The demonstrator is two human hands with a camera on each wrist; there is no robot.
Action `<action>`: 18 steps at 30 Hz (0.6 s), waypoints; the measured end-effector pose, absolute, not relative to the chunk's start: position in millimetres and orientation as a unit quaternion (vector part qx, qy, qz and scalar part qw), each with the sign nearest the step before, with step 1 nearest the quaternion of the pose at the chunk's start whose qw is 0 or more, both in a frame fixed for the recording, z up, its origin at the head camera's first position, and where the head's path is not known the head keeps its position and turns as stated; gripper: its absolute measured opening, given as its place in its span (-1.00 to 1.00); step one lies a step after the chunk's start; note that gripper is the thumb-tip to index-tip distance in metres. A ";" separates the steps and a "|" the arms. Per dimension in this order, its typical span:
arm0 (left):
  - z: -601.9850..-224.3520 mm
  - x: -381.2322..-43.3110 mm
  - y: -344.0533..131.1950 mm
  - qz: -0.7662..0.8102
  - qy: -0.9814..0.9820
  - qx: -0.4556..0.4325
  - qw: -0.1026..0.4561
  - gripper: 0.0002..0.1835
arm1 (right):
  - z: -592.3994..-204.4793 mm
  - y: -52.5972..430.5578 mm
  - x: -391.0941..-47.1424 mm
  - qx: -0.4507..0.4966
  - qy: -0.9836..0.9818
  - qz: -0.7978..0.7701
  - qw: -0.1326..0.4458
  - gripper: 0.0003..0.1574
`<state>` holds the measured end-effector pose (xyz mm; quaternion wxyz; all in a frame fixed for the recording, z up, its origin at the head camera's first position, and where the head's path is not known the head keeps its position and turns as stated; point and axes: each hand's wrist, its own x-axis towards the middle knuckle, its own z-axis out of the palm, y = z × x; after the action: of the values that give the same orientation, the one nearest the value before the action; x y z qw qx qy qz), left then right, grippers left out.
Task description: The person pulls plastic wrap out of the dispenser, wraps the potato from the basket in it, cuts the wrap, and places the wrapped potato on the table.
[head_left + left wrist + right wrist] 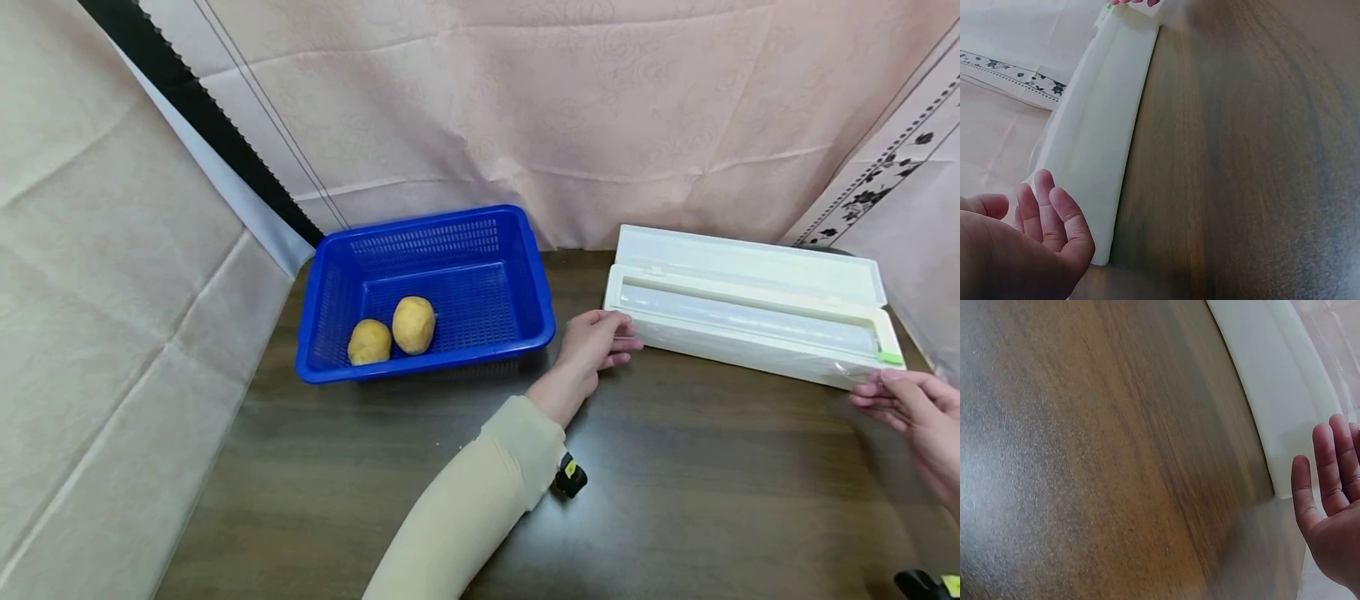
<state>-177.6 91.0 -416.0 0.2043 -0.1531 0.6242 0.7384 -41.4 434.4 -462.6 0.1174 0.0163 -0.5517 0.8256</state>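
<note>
A long white plastic wrap box (750, 350) lies with its lid (750, 262) tipped back. Inside is a roll of clear plastic wrap (750, 321). My left hand (592, 346) is at the box's left front corner, thumb and forefinger close together at the film's edge; the other fingers (1050, 215) spread in front of the box. At the opposite end, my right hand (915, 408) pinches the film by the green piece (890, 358), other fingers (1329, 469) extended. The pinching tips are partly hidden in both wrist views.
Left of the box stands a blue plastic basket (468, 304) holding two potatoes, one potato (413, 325) beside the other potato (369, 342). Pale cloth (600, 108) hangs behind the dark wooden table (675, 475) and along its sides.
</note>
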 end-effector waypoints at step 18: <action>-417.4 -178.0 91.6 0.707 0.657 -0.156 0.213 -0.94 | -465.4 439.9 -41.8 0.015 -0.569 0.820 0.063 -0.64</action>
<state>-178.0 91.6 -417.4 0.2130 -0.1556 0.6567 0.7065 -41.8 439.9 -465.4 0.0632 0.0154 -0.5693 0.8195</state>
